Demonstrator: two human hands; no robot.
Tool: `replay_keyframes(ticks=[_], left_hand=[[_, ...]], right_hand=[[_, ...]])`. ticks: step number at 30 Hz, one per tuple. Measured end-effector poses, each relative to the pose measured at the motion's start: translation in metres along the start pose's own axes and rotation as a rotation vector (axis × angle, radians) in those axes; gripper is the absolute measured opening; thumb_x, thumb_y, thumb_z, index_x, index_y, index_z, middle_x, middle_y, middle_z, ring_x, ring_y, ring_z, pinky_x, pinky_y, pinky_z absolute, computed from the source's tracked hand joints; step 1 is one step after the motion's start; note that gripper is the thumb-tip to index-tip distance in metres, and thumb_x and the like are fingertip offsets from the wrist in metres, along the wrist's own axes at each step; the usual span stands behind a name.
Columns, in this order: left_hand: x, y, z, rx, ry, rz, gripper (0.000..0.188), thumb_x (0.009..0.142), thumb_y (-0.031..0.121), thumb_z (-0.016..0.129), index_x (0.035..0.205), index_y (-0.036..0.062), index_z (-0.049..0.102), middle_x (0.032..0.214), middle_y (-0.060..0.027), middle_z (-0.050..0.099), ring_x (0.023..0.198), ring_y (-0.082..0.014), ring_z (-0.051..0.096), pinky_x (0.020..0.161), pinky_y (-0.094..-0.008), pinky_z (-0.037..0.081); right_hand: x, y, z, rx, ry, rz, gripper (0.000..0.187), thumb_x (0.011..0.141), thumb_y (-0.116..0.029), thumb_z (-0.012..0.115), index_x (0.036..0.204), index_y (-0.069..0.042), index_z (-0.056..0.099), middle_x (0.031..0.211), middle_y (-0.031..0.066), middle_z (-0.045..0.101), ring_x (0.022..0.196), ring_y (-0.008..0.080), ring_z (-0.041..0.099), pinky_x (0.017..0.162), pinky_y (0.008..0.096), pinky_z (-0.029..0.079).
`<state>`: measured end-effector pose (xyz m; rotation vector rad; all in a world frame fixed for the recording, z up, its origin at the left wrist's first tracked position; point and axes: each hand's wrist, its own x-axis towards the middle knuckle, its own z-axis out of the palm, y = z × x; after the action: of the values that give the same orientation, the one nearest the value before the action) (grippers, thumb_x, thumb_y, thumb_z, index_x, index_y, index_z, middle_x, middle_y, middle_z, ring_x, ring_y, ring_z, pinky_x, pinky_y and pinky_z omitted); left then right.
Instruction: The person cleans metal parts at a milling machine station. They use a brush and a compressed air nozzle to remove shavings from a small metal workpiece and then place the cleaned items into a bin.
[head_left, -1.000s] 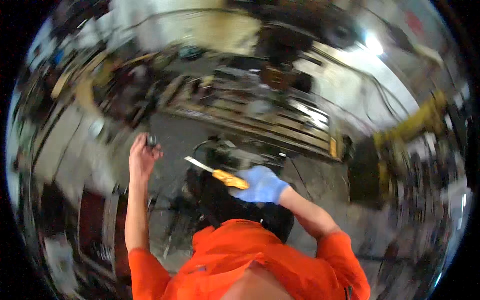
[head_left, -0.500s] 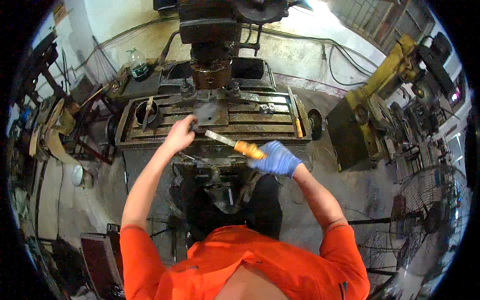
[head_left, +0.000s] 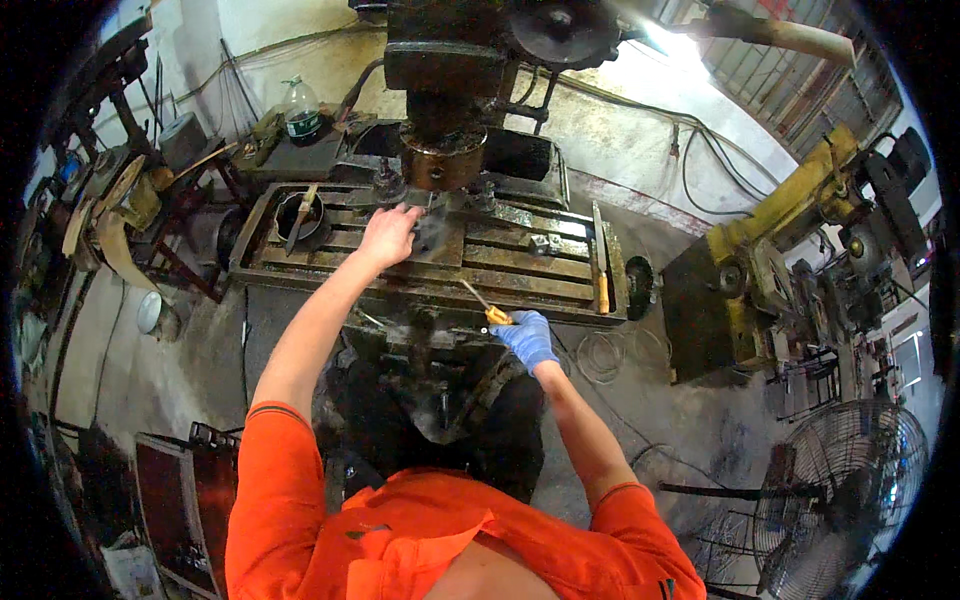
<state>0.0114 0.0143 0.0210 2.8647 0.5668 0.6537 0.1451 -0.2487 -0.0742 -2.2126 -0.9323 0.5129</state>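
Note:
My bare left hand (head_left: 388, 238) is over the slotted machine table (head_left: 520, 284), below the spindle head (head_left: 440, 158). Its fingers close at the left edge of a smeared grey metal piece (head_left: 430, 232); their exact hold is blurred. In a blue glove, my right hand (head_left: 527, 338) grips the yellow handle of a flat-bladed tool (head_left: 497, 315) in front of the table's near edge. The thin blade, seen nearly edge-on, points up and left, apart from the grey piece.
On the table's left stands a round pot (head_left: 312, 232) with a wooden-handled tool in it. A yellow-handled file (head_left: 602, 262) and small metal blocks (head_left: 545, 244) lie on the right. A plastic bottle (head_left: 301, 118) stands at the back left; a fan (head_left: 850, 490) is at lower right.
My left hand has moved up and slightly right, farther over the table. The right hand has come down and left with the tool, whose blade now shows thinner. The whole view has shifted slightly.

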Motion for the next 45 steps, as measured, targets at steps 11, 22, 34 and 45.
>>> replay_keyframes(ticks=[11, 22, 34, 45], left_hand=[[0.013, -0.005, 0.031, 0.01, 0.106, -0.044, 0.021, 0.073, 0.013, 0.058, 0.094, 0.0088, 0.057, 0.083, -0.0129, 0.059, 0.075, -0.0318, 0.059, 0.069, -0.0418, 0.045], [0.027, 0.002, 0.042, 0.062, 0.188, -0.187, 0.022, 0.074, 0.018, 0.06, 0.09, 0.0052, 0.055, 0.075, -0.013, 0.061, 0.067, -0.0315, 0.061, 0.059, -0.0415, 0.048], [0.037, -0.015, 0.046, -0.168, 0.185, -0.415, 0.027, 0.069, 0.025, 0.065, 0.081, 0.0014, 0.061, 0.08, -0.0176, 0.062, 0.078, -0.0348, 0.06, 0.068, -0.0441, 0.048], [0.044, -0.014, 0.034, -0.201, 0.013, -0.466, 0.03, 0.068, 0.028, 0.066, 0.08, 0.0004, 0.063, 0.081, -0.0188, 0.062, 0.081, -0.0328, 0.06, 0.071, -0.0416, 0.049]], right_hand=[[-0.065, 0.002, -0.053, 0.159, 0.143, -0.051, 0.036, 0.07, -0.021, 0.072, 0.095, 0.005, 0.063, 0.087, 0.0146, 0.066, 0.078, 0.0177, 0.063, 0.071, 0.0281, 0.049], [-0.081, -0.037, -0.137, 0.224, 0.261, -0.064, 0.029, 0.073, -0.017, 0.07, 0.093, 0.003, 0.064, 0.083, 0.0087, 0.066, 0.073, 0.012, 0.059, 0.07, 0.026, 0.048], [-0.033, -0.239, -0.357, 0.53, 0.71, -1.118, 0.043, 0.083, -0.022, 0.053, 0.117, 0.003, 0.048, 0.118, 0.0173, 0.051, 0.113, 0.0275, 0.046, 0.097, 0.042, 0.036], [-0.066, -0.23, -0.31, 0.557, 0.694, -1.132, 0.027, 0.087, -0.027, 0.041, 0.077, -0.003, 0.045, 0.087, 0.0138, 0.053, 0.096, 0.0305, 0.052, 0.091, 0.0426, 0.037]])
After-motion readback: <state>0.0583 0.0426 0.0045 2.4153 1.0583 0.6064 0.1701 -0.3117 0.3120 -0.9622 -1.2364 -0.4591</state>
